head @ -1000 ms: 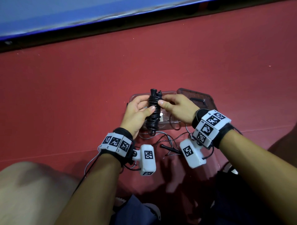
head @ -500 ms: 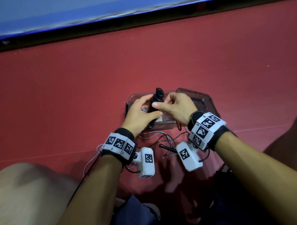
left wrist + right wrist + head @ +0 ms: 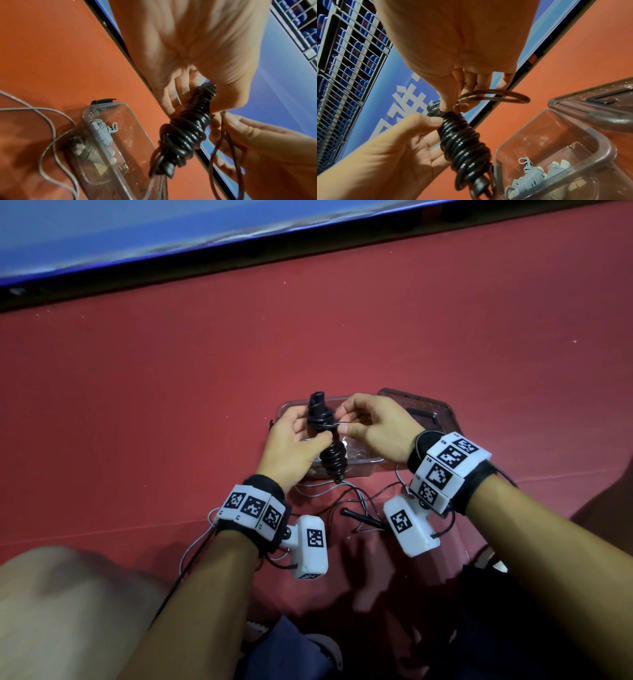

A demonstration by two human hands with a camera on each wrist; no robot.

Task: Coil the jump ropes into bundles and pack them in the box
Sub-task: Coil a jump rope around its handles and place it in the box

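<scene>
A black jump rope (image 3: 329,446) (image 3: 187,132) (image 3: 464,146) is wound into a tight upright bundle around its handles. My left hand (image 3: 294,443) grips the bundle at its middle, thumb across the coils. My right hand (image 3: 370,426) pinches the rope's loose end loop (image 3: 494,96) beside the bundle's upper part. Both hands hover just above the clear plastic box (image 3: 363,470) (image 3: 109,152) (image 3: 583,136). A grey coiled rope bundle (image 3: 102,132) (image 3: 532,174) lies inside the box.
The box's clear lid (image 3: 421,409) (image 3: 597,102) leans open at its right. Loose grey and black cords (image 3: 346,501) and a black handle (image 3: 363,517) lie on the red floor near my wrists. A blue board (image 3: 171,231) runs along the far edge.
The bundle had tipped down toward the box under both hands; now it stands upright again, and my right hand has pulled a short loop of rope out to the right.
</scene>
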